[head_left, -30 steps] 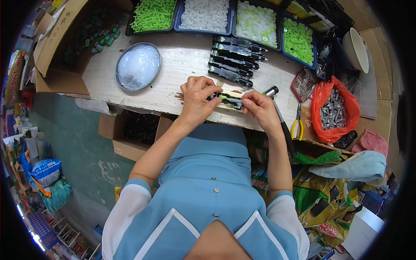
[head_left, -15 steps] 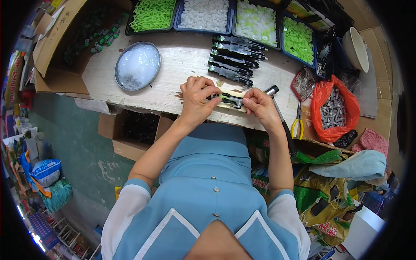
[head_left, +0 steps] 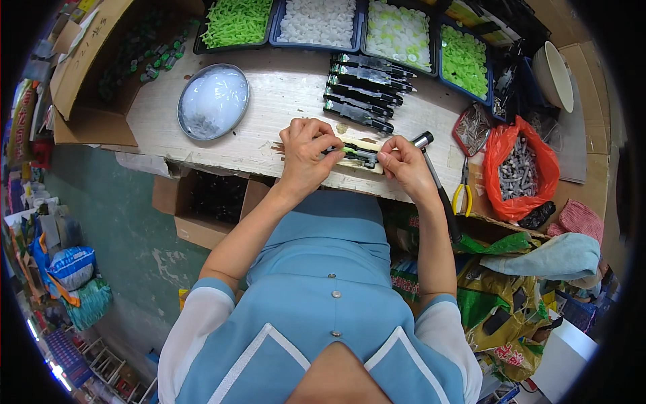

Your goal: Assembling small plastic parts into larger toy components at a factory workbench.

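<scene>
Near the front edge of the table, a slim black and green mechanical assembly (head_left: 356, 153) lies in a pale holder (head_left: 369, 144). My left hand (head_left: 307, 149) pinches the left end of the assembly between thumb and fingers. At the other end, my right hand (head_left: 405, 165) has its thumb and fingertips closed on a small part too hidden to name. Just beyond lies a row of several black assemblies (head_left: 360, 114) of the same slim shape. A hammer (head_left: 434, 172) with a black handle rests beside my right hand.
Trays of green sticks (head_left: 235, 25), white pieces (head_left: 316, 27) and green pieces (head_left: 464, 64) line the back. A round dish (head_left: 214, 101) stands left. Pliers (head_left: 463, 192), a red bag (head_left: 494, 168) of grey parts and a dish of metal pins (head_left: 470, 128) sit right.
My right hand has shifted very slightly at the right end of the assembly. My left hand stays in the same place.
</scene>
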### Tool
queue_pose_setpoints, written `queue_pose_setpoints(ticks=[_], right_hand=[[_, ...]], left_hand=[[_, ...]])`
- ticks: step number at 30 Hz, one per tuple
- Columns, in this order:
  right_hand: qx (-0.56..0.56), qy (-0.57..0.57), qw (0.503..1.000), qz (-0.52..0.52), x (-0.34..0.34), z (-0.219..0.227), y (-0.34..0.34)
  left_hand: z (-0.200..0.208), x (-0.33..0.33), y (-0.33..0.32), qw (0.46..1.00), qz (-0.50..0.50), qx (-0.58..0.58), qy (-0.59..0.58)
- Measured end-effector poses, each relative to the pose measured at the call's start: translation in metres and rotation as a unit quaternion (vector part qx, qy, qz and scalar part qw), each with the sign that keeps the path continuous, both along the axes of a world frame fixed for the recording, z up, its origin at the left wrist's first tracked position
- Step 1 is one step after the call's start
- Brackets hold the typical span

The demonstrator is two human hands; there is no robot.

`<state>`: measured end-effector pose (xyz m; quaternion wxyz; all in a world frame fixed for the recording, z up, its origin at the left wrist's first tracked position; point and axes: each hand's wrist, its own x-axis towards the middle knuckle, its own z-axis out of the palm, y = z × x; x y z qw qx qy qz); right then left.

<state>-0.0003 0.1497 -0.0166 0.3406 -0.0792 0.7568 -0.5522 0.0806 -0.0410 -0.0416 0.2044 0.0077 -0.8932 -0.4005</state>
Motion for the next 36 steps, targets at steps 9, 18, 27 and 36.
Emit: queue_pose_setpoints(ticks=[9, 18, 27, 36], right_hand=[[0.017, 0.042, 0.999, -0.001, 0.001, -0.006, 0.001], [0.019, 0.051, 0.999, -0.006, 0.002, -0.004, 0.001], [0.041, 0.097, 0.994, 0.011, 0.002, -0.005, -0.002], [0.139, 0.160, 0.976, 0.057, -0.004, -0.002, 0.003]], left_hand=[[0.001, 0.000, 0.002, 1.000, 0.009, -0.003, 0.011], [0.000, 0.002, 0.001, 0.998, -0.009, -0.047, 0.044], [-0.002, 0.001, 0.003, 0.998, -0.009, -0.037, 0.046], [0.001, -0.003, 0.006, 0.997, -0.016, -0.057, 0.051]])
